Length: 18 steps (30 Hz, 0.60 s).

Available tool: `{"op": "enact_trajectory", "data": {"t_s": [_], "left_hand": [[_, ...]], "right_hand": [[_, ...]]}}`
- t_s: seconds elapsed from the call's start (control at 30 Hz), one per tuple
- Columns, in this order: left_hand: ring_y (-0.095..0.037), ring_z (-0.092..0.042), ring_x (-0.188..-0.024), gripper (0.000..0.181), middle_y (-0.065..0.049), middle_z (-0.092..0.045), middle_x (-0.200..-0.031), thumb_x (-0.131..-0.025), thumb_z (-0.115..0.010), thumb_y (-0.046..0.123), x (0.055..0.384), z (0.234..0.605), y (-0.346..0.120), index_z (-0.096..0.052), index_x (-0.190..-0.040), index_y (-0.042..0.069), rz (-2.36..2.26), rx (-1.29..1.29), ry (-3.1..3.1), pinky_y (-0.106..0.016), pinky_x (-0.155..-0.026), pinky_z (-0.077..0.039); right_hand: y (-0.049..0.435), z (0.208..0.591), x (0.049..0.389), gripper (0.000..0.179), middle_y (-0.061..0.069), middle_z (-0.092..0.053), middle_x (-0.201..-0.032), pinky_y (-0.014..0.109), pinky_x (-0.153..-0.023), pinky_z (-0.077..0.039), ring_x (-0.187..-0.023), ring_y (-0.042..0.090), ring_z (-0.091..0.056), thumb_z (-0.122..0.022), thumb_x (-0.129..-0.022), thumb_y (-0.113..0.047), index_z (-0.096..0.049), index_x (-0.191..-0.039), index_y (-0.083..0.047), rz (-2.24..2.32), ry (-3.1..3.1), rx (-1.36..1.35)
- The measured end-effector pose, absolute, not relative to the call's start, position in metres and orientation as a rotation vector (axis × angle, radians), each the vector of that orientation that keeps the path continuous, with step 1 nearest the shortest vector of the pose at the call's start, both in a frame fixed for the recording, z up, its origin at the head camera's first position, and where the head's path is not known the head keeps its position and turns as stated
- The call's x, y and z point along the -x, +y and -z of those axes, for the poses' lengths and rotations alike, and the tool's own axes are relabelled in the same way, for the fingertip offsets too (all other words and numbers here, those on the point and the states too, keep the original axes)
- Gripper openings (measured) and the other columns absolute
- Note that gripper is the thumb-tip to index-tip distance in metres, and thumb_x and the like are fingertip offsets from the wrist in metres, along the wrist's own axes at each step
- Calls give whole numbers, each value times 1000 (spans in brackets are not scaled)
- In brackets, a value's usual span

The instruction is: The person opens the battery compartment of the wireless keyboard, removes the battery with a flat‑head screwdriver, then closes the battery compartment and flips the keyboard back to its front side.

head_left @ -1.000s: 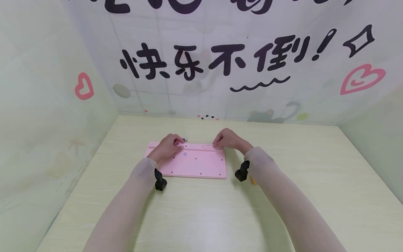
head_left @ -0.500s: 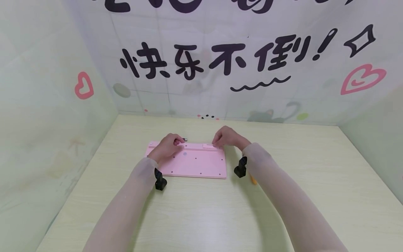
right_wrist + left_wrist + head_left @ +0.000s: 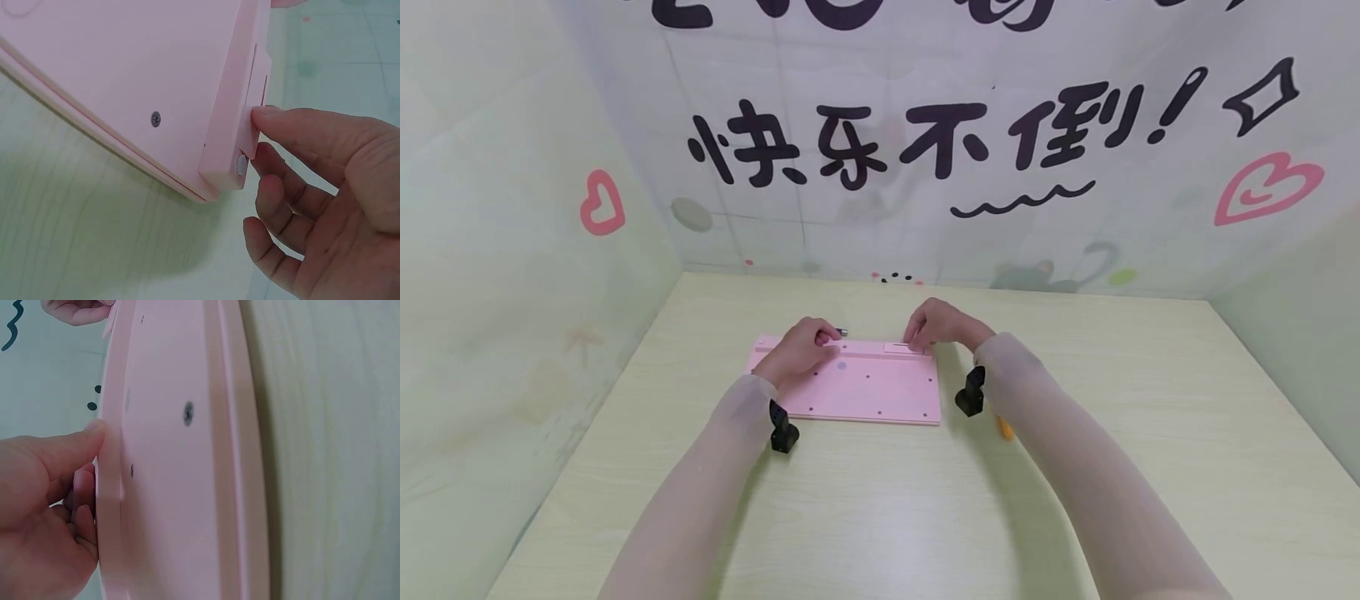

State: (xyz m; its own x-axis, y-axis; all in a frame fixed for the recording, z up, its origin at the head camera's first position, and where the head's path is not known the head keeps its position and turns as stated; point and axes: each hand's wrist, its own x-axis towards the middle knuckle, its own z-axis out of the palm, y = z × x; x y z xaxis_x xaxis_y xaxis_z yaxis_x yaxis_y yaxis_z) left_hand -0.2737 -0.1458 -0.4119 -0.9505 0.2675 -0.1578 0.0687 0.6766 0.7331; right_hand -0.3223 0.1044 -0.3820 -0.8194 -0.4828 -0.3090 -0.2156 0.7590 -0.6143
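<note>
"What might go wrong, starting close in?"

"The right sleeve (image 3: 1060,450) is right by an orange thing (image 3: 1005,428) on the bench (image 3: 880,500) — a forearm drawn back low could knock it. Beyond that, the pink board (image 3: 872,393) lies screw side up; a tug stronger than the steadying grip could slide or swivel it."

"And at its far edge?"

"The thin cover (image 3: 252,103) seems to stand slightly proud there. Bent sideways, it could crack or spring loose."

"How are the fingers set?"

"Left hand (image 3: 797,350): thumb laid on the far rim, the others curled behind, rim held between them. Right hand (image 3: 942,323): thumb and index finger seem to pinch the cover, nearly together, only its thickness between; the other visible fingers curl clear of the board."

"Anything farther?"

"A small metal-ended thing (image 3: 842,332) just beside the left fingertips — touching or not, I can't tell. A nudge might send it rolling."
</note>
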Motion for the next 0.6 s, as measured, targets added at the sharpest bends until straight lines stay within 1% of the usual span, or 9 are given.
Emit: {"op": "enact_trajectory", "data": {"t_s": [0.2,0.6], "left_hand": [[-23,-39,-88,21,-11,-42,-96,-90,-57,7,272,411,-146,-59,-110,2,-1126,-257,2645,-32,-75,-32],[-23,-40,-89,21,-10,-43,-98,-89,-57,5,272,411,-144,-59,-110,2,-1120,-250,2651,-32,-77,-33]], "right_hand": [[100,385,321,5,1,-64,-73,25,-60,-43,-63,13,-51,-72,-78,-9,-72,-81,-5,790,2519,565],[97,387,319,5,2,-65,-69,24,-55,-43,-58,13,-50,-73,-77,-8,-72,-77,-3,801,2555,536]]}}
